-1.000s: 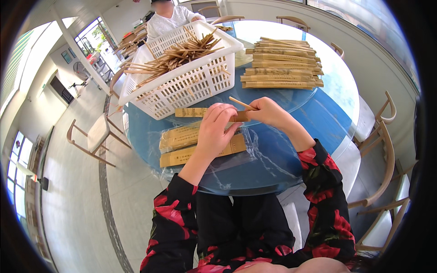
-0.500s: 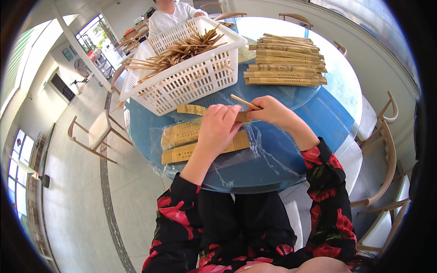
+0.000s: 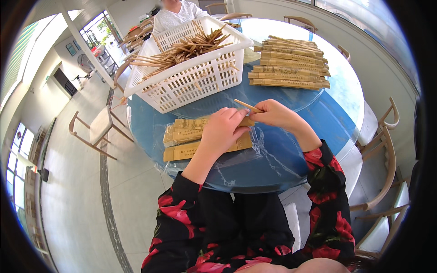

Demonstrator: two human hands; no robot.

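Fingers of our right hand (image 3: 277, 113) pinch chopstick (image 3: 248, 106); left hand (image 3: 223, 132) presses flat on paper sleeves (image 3: 186, 136), near counter (image 3: 291, 159). Sleeved stack (image 3: 287, 63) far right; basket (image 3: 191, 77) remains full, we judge much left.

Round blue worktop (image 3: 291, 168) in a bright room with pale wooden chairs

A white lattice basket (image 3: 191, 82) heaped with loose wooden sticks (image 3: 182, 48) stands at the far left; stacked tan paper sleeves (image 3: 289, 61) lie right of it. A person in white (image 3: 175, 16) sits beyond.
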